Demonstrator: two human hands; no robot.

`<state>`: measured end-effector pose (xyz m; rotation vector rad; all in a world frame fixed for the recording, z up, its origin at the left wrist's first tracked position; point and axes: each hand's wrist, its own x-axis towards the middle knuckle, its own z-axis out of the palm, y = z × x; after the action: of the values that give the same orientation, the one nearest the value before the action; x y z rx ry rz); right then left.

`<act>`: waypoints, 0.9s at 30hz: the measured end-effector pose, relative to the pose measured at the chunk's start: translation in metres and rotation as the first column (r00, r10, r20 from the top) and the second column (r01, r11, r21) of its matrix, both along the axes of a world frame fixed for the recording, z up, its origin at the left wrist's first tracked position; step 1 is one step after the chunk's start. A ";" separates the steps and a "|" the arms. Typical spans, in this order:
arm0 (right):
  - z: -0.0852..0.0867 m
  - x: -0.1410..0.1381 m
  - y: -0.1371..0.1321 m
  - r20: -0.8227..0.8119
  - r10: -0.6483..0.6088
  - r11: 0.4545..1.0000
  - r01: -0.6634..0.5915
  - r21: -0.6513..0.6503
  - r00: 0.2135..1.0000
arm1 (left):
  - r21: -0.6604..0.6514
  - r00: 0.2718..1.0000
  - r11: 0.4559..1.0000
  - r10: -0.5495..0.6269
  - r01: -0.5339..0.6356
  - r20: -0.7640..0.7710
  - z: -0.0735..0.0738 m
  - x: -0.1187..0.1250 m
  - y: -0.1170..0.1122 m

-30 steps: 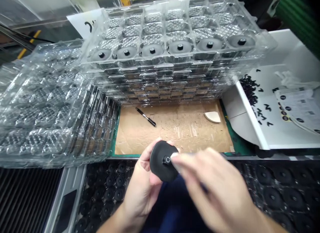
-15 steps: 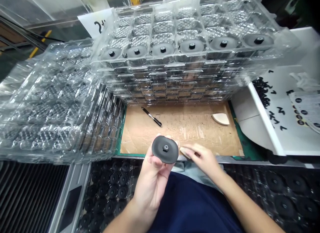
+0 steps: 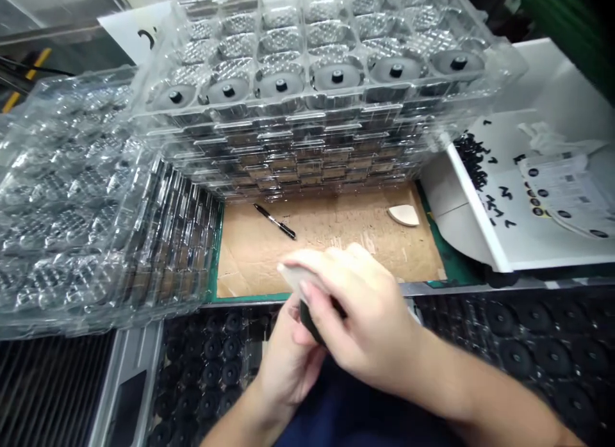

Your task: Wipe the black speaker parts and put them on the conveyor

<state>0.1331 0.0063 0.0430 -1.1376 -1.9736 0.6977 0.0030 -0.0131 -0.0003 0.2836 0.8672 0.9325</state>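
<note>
My left hand (image 3: 283, 364) grips a round black disc (image 3: 310, 322) from below; only the disc's edge shows. My right hand (image 3: 369, 319) lies over the disc with its fingers curled, pressing a pale flat piece (image 3: 294, 277) onto the top of it. Both hands hover at the near edge of a brown cardboard sheet (image 3: 336, 242). Behind it stands a stack of clear blister trays (image 3: 307, 146), whose top tray holds a row of grey discs with black hubs (image 3: 336, 79).
A black pen (image 3: 275, 221) and a pale wedge (image 3: 403, 214) lie on the cardboard. Empty clear trays (image 3: 86, 197) are piled at left. A white tray (image 3: 480, 197) at right holds small black parts (image 3: 473, 159) and a label sheet (image 3: 567, 191). Black part trays (image 3: 211, 351) sit below.
My right hand picked a pale flat piece off the cardboard's near edge and brought it over the disc, covering it. The left hand lowered the disc slightly.
</note>
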 end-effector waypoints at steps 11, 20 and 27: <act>-0.007 0.040 0.000 0.218 0.028 0.999 -0.034 0.023 0.975 | -0.055 0.985 0.996 -0.054 0.063 0.162 -0.004 -0.006 0.003; -0.120 0.034 -0.010 0.174 -0.068 0.932 0.125 -0.339 0.982 | -0.063 0.943 0.993 -0.077 0.103 0.325 0.003 -0.016 -0.007; -0.104 0.045 -0.031 0.188 -0.085 0.900 0.157 -0.407 0.978 | -0.071 0.949 0.988 -0.110 0.137 0.296 -0.003 -0.012 -0.002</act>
<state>0.1781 -0.0243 -0.0611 -1.6087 -1.9164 1.0233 -0.0086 -0.0156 -0.0035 0.1160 0.6098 0.7919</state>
